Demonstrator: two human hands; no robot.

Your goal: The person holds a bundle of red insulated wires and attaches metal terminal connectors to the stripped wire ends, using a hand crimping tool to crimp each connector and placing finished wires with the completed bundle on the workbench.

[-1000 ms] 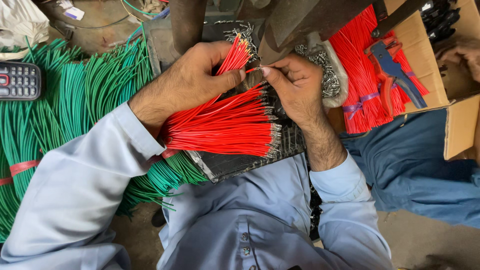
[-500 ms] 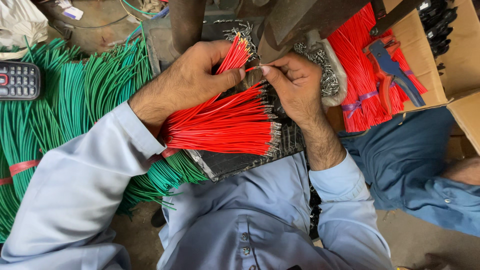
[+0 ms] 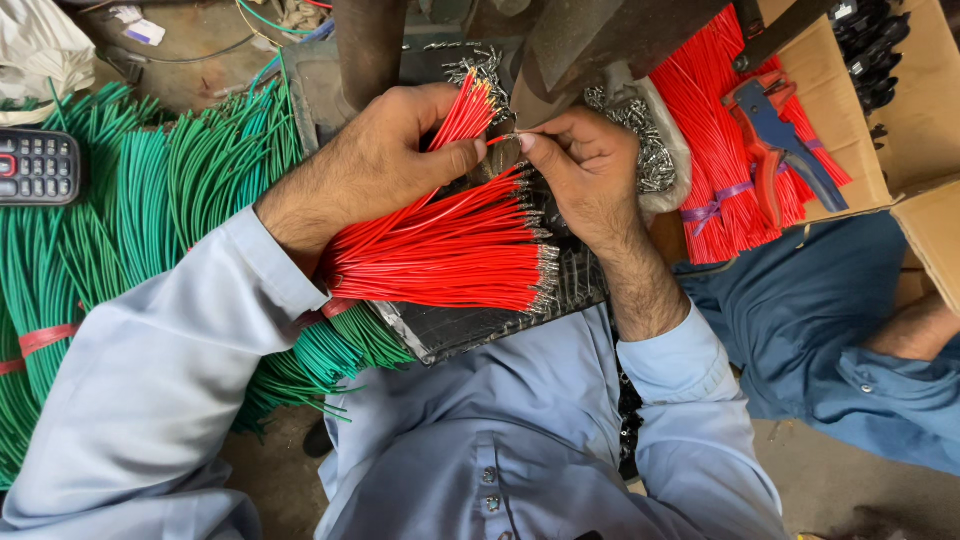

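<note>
Left hand: our left hand (image 3: 385, 160) is closed around a small bunch of red wires (image 3: 462, 112), their bare tips fanned upward just past the thumb.
Right hand: our right hand (image 3: 585, 165) pinches a single red wire end between thumb and forefinger, right at the gap between the two hands; whether a metal clip already sits on the tip we cannot tell.
Finished pile: a flat fan of red wires with metal ends (image 3: 450, 255) lies on a dark pad (image 3: 470, 325) in our lap, just below both hands.
Doing it well: we would keep the bunch tight so one tip stands free, hold the single end close to its tip — and bring it squarely to the dark machine (image 3: 590, 40) above.
Metal clips: a heap of small silver pieces (image 3: 650, 150) sits in a white wrap beside the right hand.
Cardboard box: an open brown box (image 3: 930, 230) at upper right holds more red wires tied with a purple band, with blue-and-red pliers (image 3: 775, 135) lying on them.
Green wires: big bundles (image 3: 140, 190) lie left, one bound with a red band.
Phone: a dark keypad phone (image 3: 38, 165) rests at far left.
Label: a small white tag (image 3: 145, 32) lies on the floor, top left — too small to read.
</note>
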